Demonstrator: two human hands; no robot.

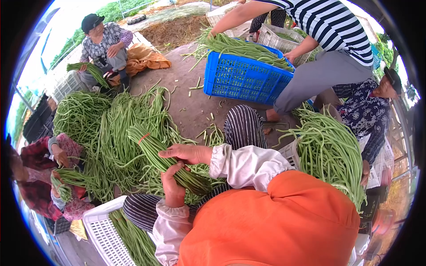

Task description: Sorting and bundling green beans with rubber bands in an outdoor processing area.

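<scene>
A bundle of long green beans [154,153] lies across both my hands above my lap. One red band [143,138] circles it near its upper left end. My left hand [174,186] grips the bundle from below, thumb upward. Over its upper side my right hand [188,153] is laid, fingers stretched toward the left. The bundle's lower end reaches down to my striped trouser leg [244,128]. Beyond it spreads a large heap of loose long beans [126,133] on the ground.
A white plastic crate [96,226] with banded bundles stands at my left. Ahead, a person in a striped shirt [332,30] handles a blue crate [246,78] full of beans. More beans [327,149] overhang a crate at right. Other people sit at the left and right.
</scene>
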